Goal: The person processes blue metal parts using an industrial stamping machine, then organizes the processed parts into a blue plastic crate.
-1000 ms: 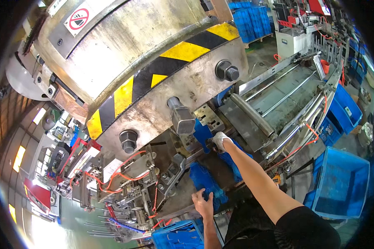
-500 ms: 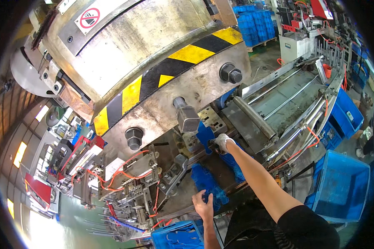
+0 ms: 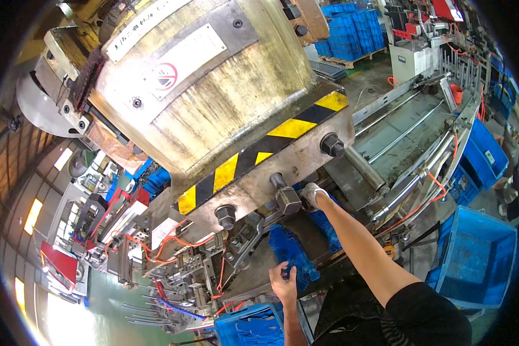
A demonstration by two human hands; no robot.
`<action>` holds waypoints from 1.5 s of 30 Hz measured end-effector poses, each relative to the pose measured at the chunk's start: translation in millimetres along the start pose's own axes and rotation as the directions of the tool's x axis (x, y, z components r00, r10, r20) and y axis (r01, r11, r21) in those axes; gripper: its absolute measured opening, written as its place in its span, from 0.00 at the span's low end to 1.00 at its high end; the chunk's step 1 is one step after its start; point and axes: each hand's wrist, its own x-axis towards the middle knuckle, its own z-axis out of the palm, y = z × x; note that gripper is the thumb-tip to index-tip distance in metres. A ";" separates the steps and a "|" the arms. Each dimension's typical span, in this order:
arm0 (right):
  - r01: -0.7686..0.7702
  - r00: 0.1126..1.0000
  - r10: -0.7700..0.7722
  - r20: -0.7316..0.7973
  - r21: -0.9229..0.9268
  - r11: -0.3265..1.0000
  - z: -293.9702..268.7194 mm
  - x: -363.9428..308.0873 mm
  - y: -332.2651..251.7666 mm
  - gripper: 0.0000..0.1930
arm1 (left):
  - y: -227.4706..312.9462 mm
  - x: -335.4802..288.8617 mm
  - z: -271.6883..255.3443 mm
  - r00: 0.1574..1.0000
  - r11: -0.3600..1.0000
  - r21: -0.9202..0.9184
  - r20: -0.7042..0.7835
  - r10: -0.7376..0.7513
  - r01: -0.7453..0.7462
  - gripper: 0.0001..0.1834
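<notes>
Blue pieces [image 3: 288, 251] beside left hand [image 3: 282, 284], thumb and fingers [image 3: 277, 271] parted, right arm [image 3: 360, 248] outstretched, right hand [image 3: 311, 195] near press [image 3: 230, 109], grip hidden

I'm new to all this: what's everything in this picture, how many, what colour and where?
Press head: one, worn metal, upper middle
Striped band: one, yellow-black, along its lower edge
Bolts: three, grey, below the band
Flat pieces: number unclear, blue, lower centre
Open bin: one, blue, lower right
Stacked crates: several, blue, upper right
Roller: one, grey, right of centre
Hoses: several, orange, both sides
Left hand: one, bare, by the pieces' near end
Right hand: one, white-gloved, beside the press head
</notes>
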 end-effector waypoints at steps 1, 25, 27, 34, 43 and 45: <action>0.007 1.000 -0.007 0.000 0.001 1.000 0.0 1.9 -2.8 0.08 | 1.9 0.0 -2.4 1.000 1.000 -0.008 0.001 -0.017 0.017 0.13; -0.231 0.748 0.608 -0.265 0.756 0.613 -44.8 -273.8 -44.7 0.09 | 46.0 68.8 137.4 0.821 0.647 -0.512 0.428 -0.378 0.565 0.39; -0.304 0.788 0.600 -0.138 0.760 0.574 8.7 -295.3 -51.3 0.14 | 54.7 69.0 150.2 0.831 0.650 -0.520 0.399 -0.388 0.554 0.40; -0.270 0.927 0.374 0.032 0.750 0.604 107.2 -224.0 -43.6 0.15 | 53.8 67.2 163.7 0.828 0.667 -0.523 0.486 -0.278 0.531 0.37; 0.062 0.715 0.689 -0.116 0.993 0.103 132.3 -235.1 -125.7 0.13 | 49.5 66.8 135.9 0.722 0.814 -0.283 0.656 -0.222 0.507 0.40; -0.076 0.827 0.559 -0.060 0.973 0.217 120.6 -221.0 -112.6 0.09 | 46.2 68.9 135.0 0.697 0.798 -0.293 0.687 -0.207 0.526 0.39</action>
